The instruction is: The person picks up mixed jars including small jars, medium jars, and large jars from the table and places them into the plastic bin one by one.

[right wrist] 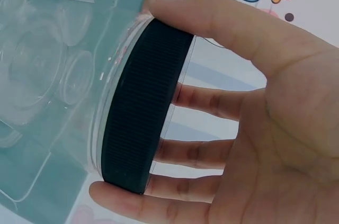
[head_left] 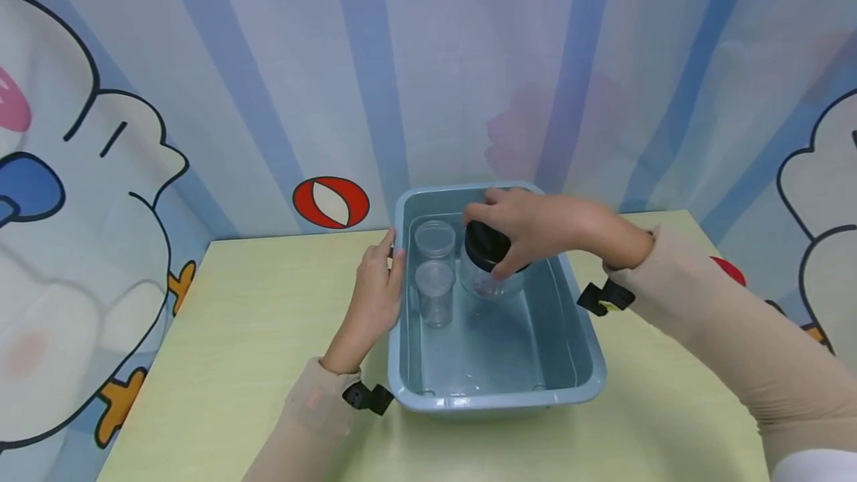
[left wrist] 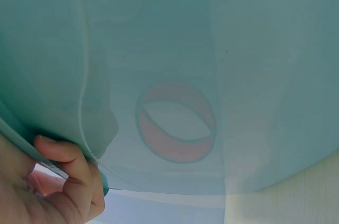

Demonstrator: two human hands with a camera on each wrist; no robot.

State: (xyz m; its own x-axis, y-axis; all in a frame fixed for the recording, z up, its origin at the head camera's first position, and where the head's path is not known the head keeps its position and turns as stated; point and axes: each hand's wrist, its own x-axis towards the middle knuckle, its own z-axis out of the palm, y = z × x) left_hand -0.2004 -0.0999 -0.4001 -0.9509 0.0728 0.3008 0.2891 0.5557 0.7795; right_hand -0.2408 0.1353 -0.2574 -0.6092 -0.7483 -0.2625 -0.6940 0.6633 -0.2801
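Note:
My right hand (head_left: 538, 223) grips a clear jar (head_left: 489, 285) by its ribbed black lid (right wrist: 145, 105), thumb on one side and fingers spread around the other. The jar stands over the back right part of a light blue plastic basin (head_left: 495, 399). My left hand (head_left: 371, 292) holds the basin's left rim, with thumb and fingers around the edge in the left wrist view. Left of the jar, inside the basin, are a small clear container (head_left: 435, 238) at the back and another clear container (head_left: 435, 305) in front of it.
The basin sits on a pale yellow-green table (head_left: 281, 318). Close behind the table hangs a blue striped curtain (head_left: 455, 80) with cartoon figures. A black wrist camera (head_left: 605, 296) on the right sleeve is close to the basin's right rim.

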